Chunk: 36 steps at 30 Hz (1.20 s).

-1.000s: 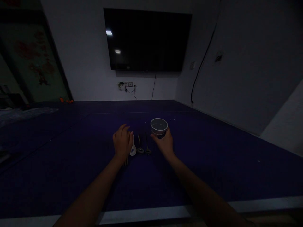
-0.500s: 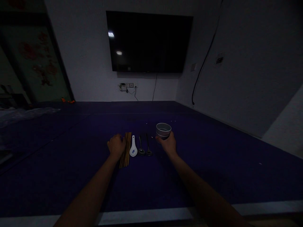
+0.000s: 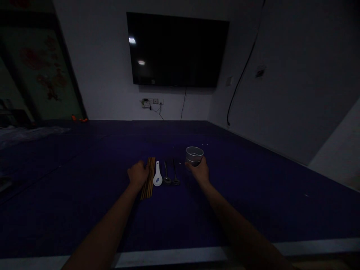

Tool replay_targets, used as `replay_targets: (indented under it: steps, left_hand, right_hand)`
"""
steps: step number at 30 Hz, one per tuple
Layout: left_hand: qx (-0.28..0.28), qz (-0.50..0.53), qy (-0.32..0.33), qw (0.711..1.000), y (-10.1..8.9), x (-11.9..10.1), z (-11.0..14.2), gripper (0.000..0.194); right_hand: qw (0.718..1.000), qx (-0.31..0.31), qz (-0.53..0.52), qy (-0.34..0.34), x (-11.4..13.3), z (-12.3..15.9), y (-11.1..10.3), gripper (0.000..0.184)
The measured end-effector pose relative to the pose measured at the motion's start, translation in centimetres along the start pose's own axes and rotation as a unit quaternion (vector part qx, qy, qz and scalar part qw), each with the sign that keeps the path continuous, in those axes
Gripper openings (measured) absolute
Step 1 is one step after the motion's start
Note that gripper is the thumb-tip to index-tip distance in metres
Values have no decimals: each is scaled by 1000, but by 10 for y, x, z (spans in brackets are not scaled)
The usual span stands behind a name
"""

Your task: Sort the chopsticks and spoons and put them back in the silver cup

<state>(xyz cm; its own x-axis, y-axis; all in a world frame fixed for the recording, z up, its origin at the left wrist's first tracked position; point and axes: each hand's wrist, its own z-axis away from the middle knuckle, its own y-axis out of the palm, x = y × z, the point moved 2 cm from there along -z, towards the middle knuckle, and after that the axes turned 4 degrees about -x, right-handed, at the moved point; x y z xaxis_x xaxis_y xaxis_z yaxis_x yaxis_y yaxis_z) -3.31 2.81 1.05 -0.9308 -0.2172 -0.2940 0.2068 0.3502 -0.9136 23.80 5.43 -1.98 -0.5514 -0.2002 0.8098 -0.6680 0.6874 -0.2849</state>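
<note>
My right hand point(image 3: 200, 171) is wrapped round the side of a grey cup point(image 3: 194, 151), which stands upright with its open mouth facing up. My left hand point(image 3: 137, 172) is curled beside a row of wooden chopsticks point(image 3: 150, 182), its thumb side touching their left edge. Its fingertips are hidden, so I cannot make out what they grip. Right of the chopsticks lies a white soup spoon point(image 3: 158, 177) with a blue mark in its bowl. Two dark metal spoons, a nearer one point(image 3: 167, 180) and a thinner one point(image 3: 176, 182), lie between it and the cup.
The dark blue tabletop point(image 3: 180, 221) has a pale front edge. Small white specks dot it behind the cup. Clear plastic film point(image 3: 30, 135) lies at the far left, with small orange objects point(image 3: 83, 120) near the wall. A black television point(image 3: 177, 48) hangs above cables and sockets.
The view has shifted very slightly. Both hands, the cup and the utensils keep their places on the table.
</note>
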Motion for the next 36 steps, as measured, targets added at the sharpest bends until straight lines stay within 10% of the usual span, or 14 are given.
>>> replay_targets:
  steps: [11,16,20,26,36]
  left_hand:
    - [11,-16,11,1000,1,0,-1,37]
    - [7,-14,18,1000,1,-1,0,36]
    - [6,-6,17,1000,1,-2,0,36]
    - [-5,1,23,1000,3,-2,0,37]
    - [1,-7,31,1000,0,-5,3,36]
  right_hand:
    - [998,-17,25,-54,19,8,-10,119]
    - [981,-54,60,-177,65,21,-29,84]
    - [948,113,41,-294,87,40,-23,38]
    - [903,295,125,-285,79,59,-3,30]
    - [905,297,175,-249,72,56,-1,28]
